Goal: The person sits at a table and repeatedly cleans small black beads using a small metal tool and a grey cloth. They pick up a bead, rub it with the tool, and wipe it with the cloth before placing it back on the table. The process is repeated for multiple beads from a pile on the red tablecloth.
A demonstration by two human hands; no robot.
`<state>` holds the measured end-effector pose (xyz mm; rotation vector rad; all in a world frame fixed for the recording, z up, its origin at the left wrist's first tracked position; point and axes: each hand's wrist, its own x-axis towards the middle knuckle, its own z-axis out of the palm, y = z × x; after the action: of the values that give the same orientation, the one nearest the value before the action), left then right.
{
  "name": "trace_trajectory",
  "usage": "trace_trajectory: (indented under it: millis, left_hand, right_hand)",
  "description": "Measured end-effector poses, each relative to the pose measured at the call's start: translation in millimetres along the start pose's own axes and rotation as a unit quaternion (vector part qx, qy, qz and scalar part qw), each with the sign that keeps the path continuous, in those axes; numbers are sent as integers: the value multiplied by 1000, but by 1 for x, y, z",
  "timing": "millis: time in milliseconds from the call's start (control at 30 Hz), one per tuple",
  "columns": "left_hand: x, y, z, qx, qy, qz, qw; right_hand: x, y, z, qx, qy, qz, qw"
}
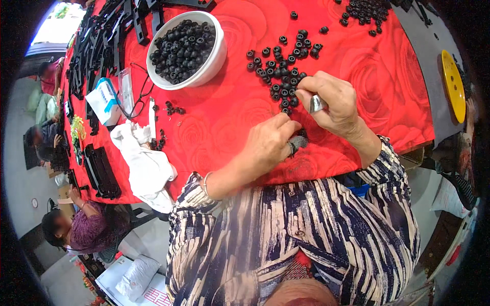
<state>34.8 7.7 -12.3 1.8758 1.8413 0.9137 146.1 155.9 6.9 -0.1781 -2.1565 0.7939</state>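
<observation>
So, what's in the right hand point(333, 101)?

Its fingers are clenched round a shiny tool point(316, 104).

And the left hand point(269, 138)?

Bent, near the edge of the red surface point(212, 120); I can't tell whether its fingers grip anything.

The black parts point(284, 94)?

Loose on the surface, beside the 2 hands; more fill 1 white bowl point(221, 51).

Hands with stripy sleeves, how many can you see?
2: the left hand is just on the near side of the black pieces; the right hand is right of it, gripping a shiny metal piece. Both hands show, though partly hidden.
</observation>
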Motion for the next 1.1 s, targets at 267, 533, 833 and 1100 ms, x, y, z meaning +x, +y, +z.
trace_trajectory:
  millis: [267, 533, 833, 1100]
  left_hand:
    - [9, -7, -28, -415, 19, -190, 889]
    - [8, -24, -35, -644, -21, -258, 720]
    - [2, -33, -31, -730, -43, -217, 647]
    - [5, -29, -44, -637, -114, -237, 724]
  right_hand:
    - [3, -4, -2, 96, -58, 11, 994]
    - [-5, -8, 1, 170, -167, 40, 970]
    - [-5, -9, 4, 130, -162, 59, 976]
    - [-4, -13, 5, 209, -182, 81, 958]
